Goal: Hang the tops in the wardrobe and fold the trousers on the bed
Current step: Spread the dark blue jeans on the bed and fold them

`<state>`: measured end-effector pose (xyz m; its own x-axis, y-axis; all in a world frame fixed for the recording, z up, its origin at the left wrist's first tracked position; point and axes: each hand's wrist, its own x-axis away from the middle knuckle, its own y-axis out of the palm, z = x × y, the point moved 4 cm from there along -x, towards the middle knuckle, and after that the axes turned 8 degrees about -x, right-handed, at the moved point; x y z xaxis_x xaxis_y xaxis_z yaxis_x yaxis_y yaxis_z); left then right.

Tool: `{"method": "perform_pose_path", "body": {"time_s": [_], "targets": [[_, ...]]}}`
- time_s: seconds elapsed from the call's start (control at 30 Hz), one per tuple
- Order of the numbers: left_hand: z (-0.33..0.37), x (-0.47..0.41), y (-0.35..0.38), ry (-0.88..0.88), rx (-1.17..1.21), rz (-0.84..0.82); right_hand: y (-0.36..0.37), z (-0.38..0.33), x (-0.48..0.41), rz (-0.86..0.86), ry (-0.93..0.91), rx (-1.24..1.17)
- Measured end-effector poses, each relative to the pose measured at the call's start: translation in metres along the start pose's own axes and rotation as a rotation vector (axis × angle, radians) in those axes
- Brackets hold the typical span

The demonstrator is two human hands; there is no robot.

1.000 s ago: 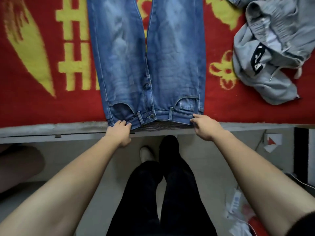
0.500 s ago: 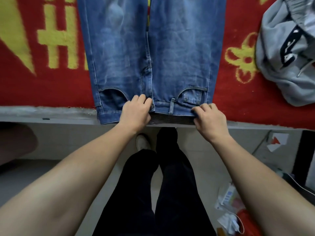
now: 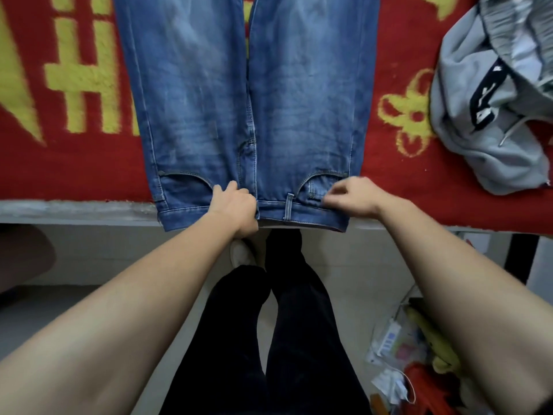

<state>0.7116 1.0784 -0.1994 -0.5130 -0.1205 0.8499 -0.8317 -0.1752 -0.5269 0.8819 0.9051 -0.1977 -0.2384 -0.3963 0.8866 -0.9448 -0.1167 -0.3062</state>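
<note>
Jeans [image 3: 248,100] flat | left hand [image 3: 235,209] grips waistband [image 3: 302,210] | right hand [image 3: 351,199] blurred, grip unclear | hoodie [image 3: 478,115] print unreadable

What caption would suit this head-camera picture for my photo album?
Left hand gripping the waistband of blue jeans spread on a red-and-yellow blanket, right hand at the pocket, grey drawstring garment nearby.

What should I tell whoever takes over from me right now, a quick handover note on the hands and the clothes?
Left hand: grips the jeans waistband by the fly.
Right hand: blurred, fingers curled at the waistband by the pocket; grip unclear.
Jeans: flat on the bed, legs apart, waistband at the near edge.
Hoodie: crumpled on the bed, to the right.
Done: jeans spread out.
Left: fold them; hang the hoodie. Wardrobe not in view.
</note>
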Motion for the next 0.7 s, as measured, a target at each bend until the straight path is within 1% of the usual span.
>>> {"method": "perform_pose_path", "body": {"time_s": [0.03,0.07,0.13,0.17,0.2,0.23,0.3,0.37,0.4,0.47,0.53,0.6,0.7], "targets": [[0.002,0.0,-0.006,-0.019,-0.022,-0.009,-0.015,0.001,-0.004,0.095,0.011,-0.115],[0.006,0.0,-0.013,-0.045,-0.037,0.02,-0.032,0.003,-0.009,0.236,0.01,-0.174],[0.016,0.0,-0.027,-0.087,-0.013,0.154,-0.064,0.006,-0.017,0.512,0.035,-0.235],[0.024,0.0,-0.032,-0.095,0.033,0.239,-0.075,0.008,-0.02,0.594,0.059,-0.316],[0.033,-0.001,-0.037,-0.087,0.103,0.329,-0.085,0.009,-0.025,0.64,0.078,-0.411],[0.043,-0.003,-0.042,-0.063,0.191,0.396,-0.093,0.01,-0.031,0.663,0.092,-0.489],[0.064,-0.01,-0.053,0.015,0.383,0.425,-0.107,0.011,-0.041,0.672,0.091,-0.598],[0.087,-0.023,-0.062,0.067,0.547,0.358,-0.118,0.009,-0.049,0.665,0.052,-0.67],[0.098,-0.03,-0.065,0.074,0.589,0.319,-0.121,0.009,-0.053,0.657,0.031,-0.701],[0.115,-0.045,-0.069,0.038,0.609,0.232,-0.127,0.006,-0.059,0.621,0.002,-0.763],[0.125,-0.057,-0.071,-0.062,0.618,0.162,-0.128,0.003,-0.065,0.562,-0.019,-0.821],[0.129,-0.066,-0.073,-0.148,0.597,0.136,-0.128,0.001,-0.07,0.52,-0.039,-0.852],[0.134,-0.075,-0.078,-0.218,0.547,0.112,-0.13,-0.004,-0.072,0.515,-0.07,-0.878]]}}
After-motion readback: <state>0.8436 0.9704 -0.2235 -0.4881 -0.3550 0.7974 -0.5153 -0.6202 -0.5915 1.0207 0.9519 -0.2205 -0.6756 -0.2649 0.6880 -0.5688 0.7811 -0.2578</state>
